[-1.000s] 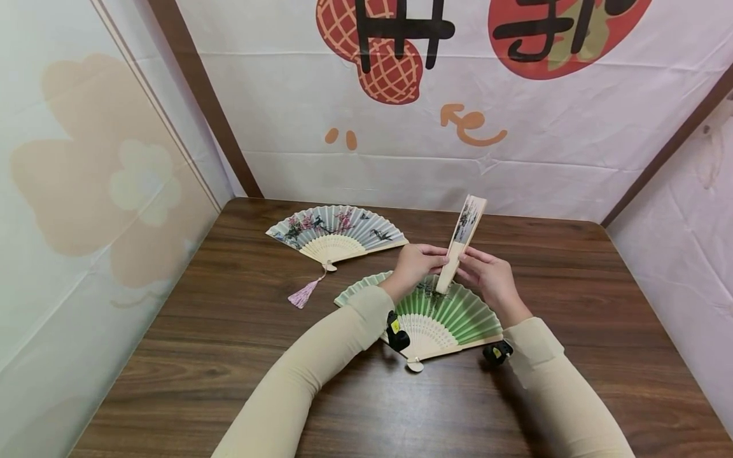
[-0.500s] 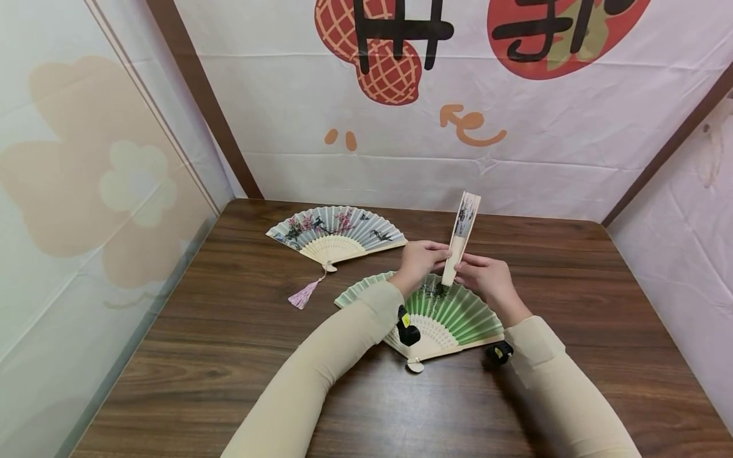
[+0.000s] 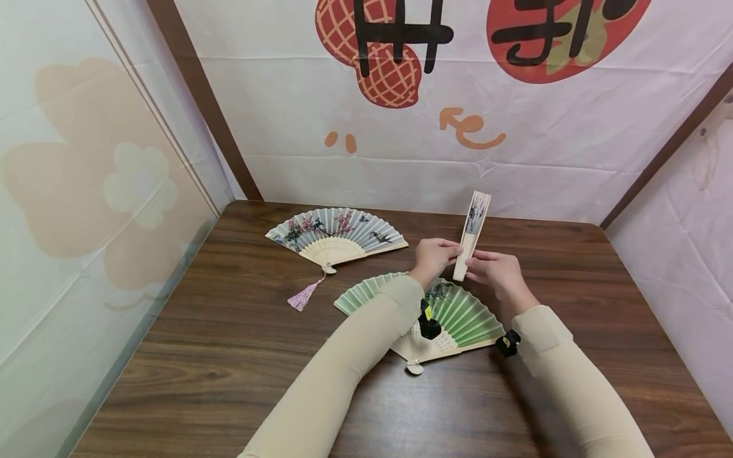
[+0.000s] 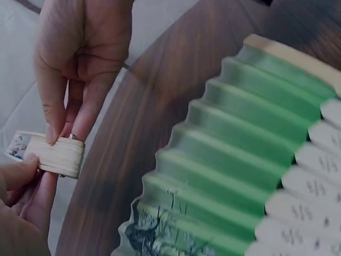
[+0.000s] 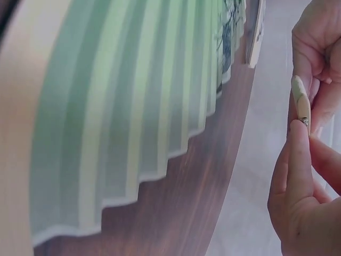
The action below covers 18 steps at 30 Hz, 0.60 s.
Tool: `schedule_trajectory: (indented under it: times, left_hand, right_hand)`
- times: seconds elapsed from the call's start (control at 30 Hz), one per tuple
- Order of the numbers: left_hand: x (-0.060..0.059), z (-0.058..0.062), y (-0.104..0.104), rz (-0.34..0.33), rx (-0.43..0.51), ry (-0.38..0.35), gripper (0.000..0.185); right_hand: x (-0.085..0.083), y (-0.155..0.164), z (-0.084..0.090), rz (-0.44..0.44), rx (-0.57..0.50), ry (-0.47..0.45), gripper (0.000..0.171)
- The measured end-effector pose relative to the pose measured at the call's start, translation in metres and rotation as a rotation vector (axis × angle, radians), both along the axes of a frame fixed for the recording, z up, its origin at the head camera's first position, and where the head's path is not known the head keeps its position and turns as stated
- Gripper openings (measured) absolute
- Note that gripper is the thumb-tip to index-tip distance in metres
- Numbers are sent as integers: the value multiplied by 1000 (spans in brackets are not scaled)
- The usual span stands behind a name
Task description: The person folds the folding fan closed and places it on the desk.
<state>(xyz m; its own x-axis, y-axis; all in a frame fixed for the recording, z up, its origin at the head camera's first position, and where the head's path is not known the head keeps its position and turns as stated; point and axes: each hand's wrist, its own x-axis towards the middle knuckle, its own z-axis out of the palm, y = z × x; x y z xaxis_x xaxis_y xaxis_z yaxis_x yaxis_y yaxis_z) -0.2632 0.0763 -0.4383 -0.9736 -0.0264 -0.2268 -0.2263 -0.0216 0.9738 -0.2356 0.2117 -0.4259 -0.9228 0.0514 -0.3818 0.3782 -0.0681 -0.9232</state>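
Observation:
In the head view a folded hand fan (image 3: 467, 251) is held up on a slant beyond the spread green fan. My left hand (image 3: 433, 257) pinches its pale rib end from the left, and my right hand (image 3: 501, 273) pinches it from the right. The left wrist view shows the folded fan's stacked ribs (image 4: 58, 152) between both sets of fingers, with a metal pivot at the end. Below the hands lies the spread green fan (image 3: 466, 318), partly covered by my left forearm. In the right wrist view the folded fan (image 5: 302, 104) is seen narrow and end-on.
A spread grey-blue fan (image 3: 366, 232) with flower prints lies at the back left, its pink tassel (image 3: 303, 297) trailing toward the front. The wooden table (image 3: 229, 356) meets printed cloth walls (image 3: 389, 178) at the back and sides.
Both hands have shifted right with the folded fan, and it has moved off the green fan's upper edge. My left forearm now covers more of the green fan. The grey-blue fan stays put.

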Motion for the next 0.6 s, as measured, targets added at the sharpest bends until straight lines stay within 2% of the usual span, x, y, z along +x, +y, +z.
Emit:
schedule_trajectory:
  times: [0.2,0.43,0.6]
  left_hand:
    - [1,-3,8,21,28,-44,11]
    - [2,-11,14,31,-78,-43,8]
    - [2,-16,19,12,-126,-79,6]
  right_hand:
    - [-5,8,2,39,72,-9,53]
    - [-9,15,-2,93,147,-37,51]
    - [-12,23,-8,95,152,-85,51]
